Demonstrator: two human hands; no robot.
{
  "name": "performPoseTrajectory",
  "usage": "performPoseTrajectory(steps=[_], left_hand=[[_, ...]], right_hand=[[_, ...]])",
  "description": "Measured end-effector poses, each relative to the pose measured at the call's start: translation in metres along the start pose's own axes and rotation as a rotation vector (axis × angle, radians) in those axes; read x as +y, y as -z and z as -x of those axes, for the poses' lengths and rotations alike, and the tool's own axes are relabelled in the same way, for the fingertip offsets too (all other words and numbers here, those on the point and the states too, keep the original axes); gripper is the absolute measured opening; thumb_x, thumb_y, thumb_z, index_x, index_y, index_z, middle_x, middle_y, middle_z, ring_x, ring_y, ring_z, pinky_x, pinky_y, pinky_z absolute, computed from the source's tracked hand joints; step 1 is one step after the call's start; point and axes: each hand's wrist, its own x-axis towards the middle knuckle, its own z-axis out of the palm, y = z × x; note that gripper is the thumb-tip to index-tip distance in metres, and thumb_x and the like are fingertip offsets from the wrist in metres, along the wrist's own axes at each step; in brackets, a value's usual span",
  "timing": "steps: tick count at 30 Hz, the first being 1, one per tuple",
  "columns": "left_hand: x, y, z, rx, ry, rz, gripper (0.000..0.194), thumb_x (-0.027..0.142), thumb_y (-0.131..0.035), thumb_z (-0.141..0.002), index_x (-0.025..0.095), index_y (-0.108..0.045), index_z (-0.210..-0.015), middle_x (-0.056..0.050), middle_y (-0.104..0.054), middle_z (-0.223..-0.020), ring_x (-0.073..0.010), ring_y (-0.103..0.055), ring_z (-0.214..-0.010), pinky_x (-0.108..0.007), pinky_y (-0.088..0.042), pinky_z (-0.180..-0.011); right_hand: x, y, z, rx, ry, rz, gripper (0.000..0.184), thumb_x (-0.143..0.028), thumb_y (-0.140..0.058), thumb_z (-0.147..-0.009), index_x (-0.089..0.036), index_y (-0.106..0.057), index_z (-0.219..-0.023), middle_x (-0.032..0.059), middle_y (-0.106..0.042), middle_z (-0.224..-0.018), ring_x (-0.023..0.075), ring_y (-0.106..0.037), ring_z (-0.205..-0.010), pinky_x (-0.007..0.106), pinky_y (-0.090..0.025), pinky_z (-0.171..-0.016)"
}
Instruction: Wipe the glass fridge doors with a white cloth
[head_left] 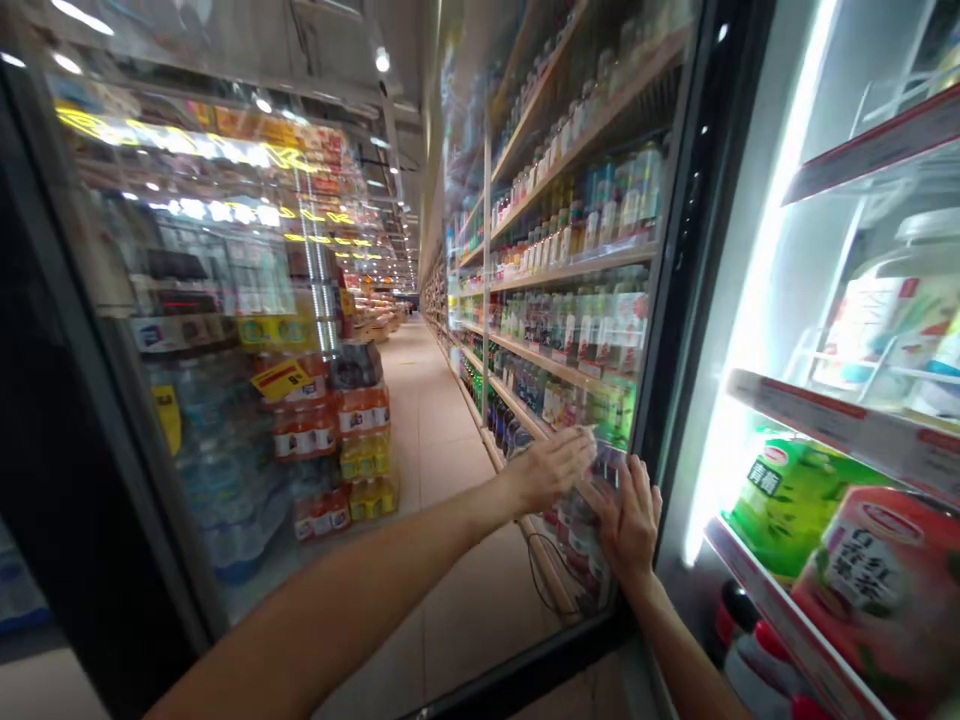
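A glass cooler door [465, 590] in a dark frame stands swung out in front of me. My left hand [551, 468] reaches across and presses against the glass, fingers together over a white cloth [590, 436]. Only a small pale edge of that cloth shows past the fingertips; the palm hides the rest. Close to its right, my right hand [634, 520] lies on the glass beside the black door frame [686, 250], fingers stretched out and a little spread, with nothing visible in it.
Right of the door, lit cooler shelves [840, 425] hold a green drink pack [795, 490], a red one [885, 590] and white bottles. Through the glass appear shelves of bottles, stacked drink packs [364, 430] and a long aisle [427, 380]. A thin dark cable loop [534, 570] shows low down.
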Motion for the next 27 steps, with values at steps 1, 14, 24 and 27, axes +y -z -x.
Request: performPoseTrajectory(steps=[1, 14, 24, 27], left_hand=[[-0.013, 0.006, -0.008, 0.013, 0.054, -0.011, 0.042, 0.016, -0.031, -0.090, 0.006, -0.044, -0.128, -0.011, -0.044, -0.136, -0.0221, -0.036, -0.129, -0.038, -0.029, -0.109], [-0.083, 0.052, -0.022, 0.023, 0.271, -0.079, 0.046, 0.016, -0.030, -0.090, 0.008, -0.036, -0.135, -0.010, -0.035, -0.143, -0.0244, -0.025, -0.134, -0.042, -0.023, -0.112], [-0.087, 0.079, 0.035, 0.031, 0.257, -0.104, 0.046, 0.018, -0.032, -0.089, 0.009, -0.035, -0.135, -0.010, -0.035, -0.143, -0.0230, -0.025, -0.135, -0.041, -0.023, -0.112], [-0.115, 0.103, 0.040, 0.068, 0.477, -0.129, 0.050, 0.023, -0.034, -0.089, 0.009, -0.031, -0.137, -0.011, -0.029, -0.145, -0.0250, -0.021, -0.136, -0.044, -0.019, -0.113]], right_hand=[[0.001, 0.001, -0.002, 0.002, -0.001, 0.001, 0.050, -0.023, -0.032, -0.087, -0.017, -0.033, -0.137, 0.0160, -0.038, -0.141, 0.0270, -0.030, -0.134, 0.057, -0.026, -0.104], [-0.034, -0.012, -0.023, 0.035, 0.028, -0.065, 0.053, -0.022, -0.035, -0.087, -0.022, -0.028, -0.139, 0.0141, -0.039, -0.141, 0.0262, -0.032, -0.133, 0.056, -0.029, -0.104], [-0.090, -0.027, -0.072, 0.112, 0.102, -0.163, 0.053, -0.022, -0.034, -0.088, -0.021, -0.026, -0.140, 0.0133, -0.033, -0.144, 0.0243, -0.025, -0.137, 0.055, -0.023, -0.107], [-0.102, -0.028, -0.077, 0.122, 0.103, -0.168, 0.054, -0.022, -0.035, -0.087, -0.021, -0.025, -0.140, 0.0136, -0.032, -0.145, 0.0246, -0.022, -0.138, 0.055, -0.021, -0.108]])
